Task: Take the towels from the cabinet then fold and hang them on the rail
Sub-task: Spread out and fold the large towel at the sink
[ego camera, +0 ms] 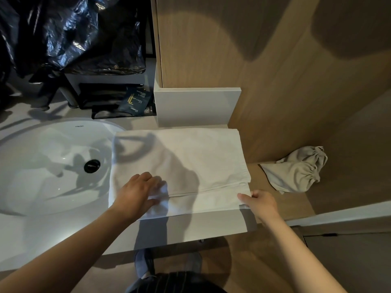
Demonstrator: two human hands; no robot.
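Note:
A white towel (190,157) lies folded flat on the grey counter, its left part over the rim of the sink. My left hand (137,193) lies on its near left part with the fingers pressing the cloth down by a fold line. My right hand (260,203) pinches the towel's near right corner at the counter's edge. No towel rail is in view.
A white oval sink (48,166) with a black drain fills the left. Black plastic bags (69,32) and dark sachets (135,101) sit behind it. A wooden cabinet (264,60) rises at the back right, with a grey drawstring pouch (296,170) on its lower wooden shelf.

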